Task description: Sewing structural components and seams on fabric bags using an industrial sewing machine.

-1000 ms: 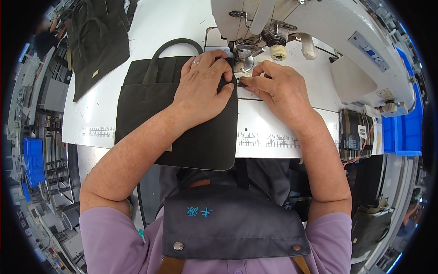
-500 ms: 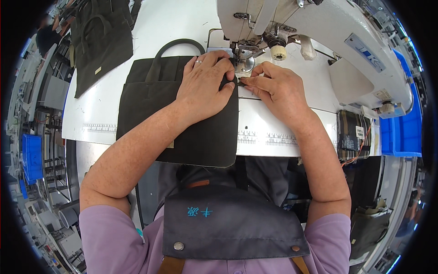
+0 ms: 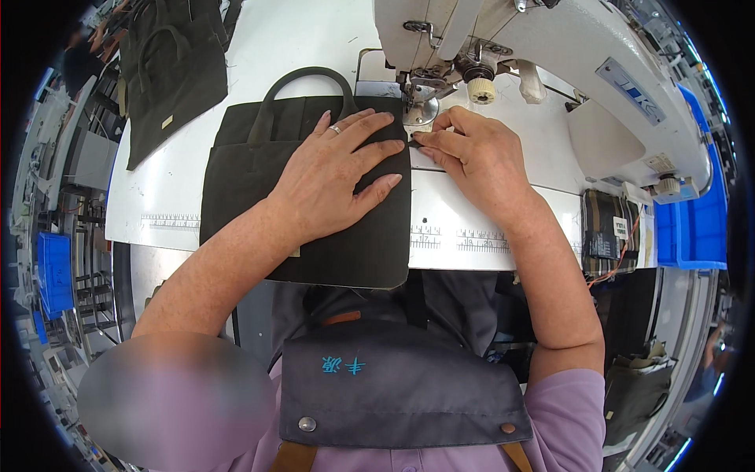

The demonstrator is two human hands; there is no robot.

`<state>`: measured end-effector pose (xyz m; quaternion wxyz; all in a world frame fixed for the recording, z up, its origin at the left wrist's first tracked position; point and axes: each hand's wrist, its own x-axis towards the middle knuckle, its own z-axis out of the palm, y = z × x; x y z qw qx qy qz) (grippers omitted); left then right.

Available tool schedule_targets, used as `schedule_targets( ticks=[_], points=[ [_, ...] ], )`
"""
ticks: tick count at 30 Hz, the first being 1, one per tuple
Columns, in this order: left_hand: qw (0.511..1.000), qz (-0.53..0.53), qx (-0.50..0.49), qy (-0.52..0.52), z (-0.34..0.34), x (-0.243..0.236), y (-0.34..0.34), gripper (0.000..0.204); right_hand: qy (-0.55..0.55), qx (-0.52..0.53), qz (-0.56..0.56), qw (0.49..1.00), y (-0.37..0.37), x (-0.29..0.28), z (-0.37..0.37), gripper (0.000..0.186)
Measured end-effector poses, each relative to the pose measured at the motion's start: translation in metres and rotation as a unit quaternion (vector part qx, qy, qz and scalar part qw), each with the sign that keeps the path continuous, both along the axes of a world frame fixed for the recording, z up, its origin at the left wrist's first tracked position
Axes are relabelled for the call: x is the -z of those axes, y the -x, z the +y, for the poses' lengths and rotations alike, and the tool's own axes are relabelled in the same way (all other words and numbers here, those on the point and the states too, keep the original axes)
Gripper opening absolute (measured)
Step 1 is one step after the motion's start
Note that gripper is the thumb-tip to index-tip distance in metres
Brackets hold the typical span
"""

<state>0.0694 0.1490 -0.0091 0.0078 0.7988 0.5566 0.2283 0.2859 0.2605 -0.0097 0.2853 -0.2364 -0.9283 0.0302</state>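
Observation:
A dark olive fabric bag piece (image 3: 346, 256) with a looped handle (image 3: 271, 102) lies flat on the white table, its right edge just beside the sewing machine's needle area (image 3: 407, 98). My left hand (image 3: 334, 173), a ring on one finger, rests on the fabric with its fingers spread and stretched toward that edge. To the right of the edge my right hand (image 3: 476, 157) is closed in a pinch, thumb against forefinger. Between those fingertips a small dark tab (image 3: 415, 142) shows, at the bag's edge; most of it is hidden.
The white sewing machine (image 3: 543, 39) arches over the far right of the table. Another dark bag piece (image 3: 173, 94) lies at the far left. A ruler strip (image 3: 480, 240) runs along the near edge. At right are a plaid cloth bundle (image 3: 609, 228) and a blue bin (image 3: 692, 236).
My left hand has slid back toward me and left, its fingers opening out flat from a bent hold at the edge. The right hand and the bag have hardly moved.

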Motion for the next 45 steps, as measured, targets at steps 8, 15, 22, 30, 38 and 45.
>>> schedule_targets(
  ticks=[8,15,22,30,38,45],
  points=[
    [1.000,0.003,-0.011,-0.002,0.009,0.007,0.003,0.039,0.084,0.035,0.022,0.996,0.000,0.004,0.003,0.020],
    [1.000,-0.003,-0.009,-0.005,0.029,0.010,0.012,0.038,0.216,0.076,0.046,0.972,-0.003,-0.003,0.011,0.028],
    [1.000,-0.013,0.005,-0.023,0.042,0.011,0.018,0.037,0.284,0.040,0.045,0.957,0.003,0.003,0.027,0.025],
    [1.000,-0.020,0.015,-0.019,0.054,0.011,0.021,0.035,0.500,0.050,0.166,0.848,0.007,-0.016,0.023,0.016],
    [0.999,-0.029,0.036,-0.022,0.062,0.014,0.024,0.035,0.066,0.016,-0.034,0.997,0.010,0.009,0.020,0.039],
    [0.999,-0.035,0.031,-0.017,0.063,0.013,0.025,0.034,0.043,0.026,-0.050,0.997,0.010,0.009,0.016,0.040]
  ],
)
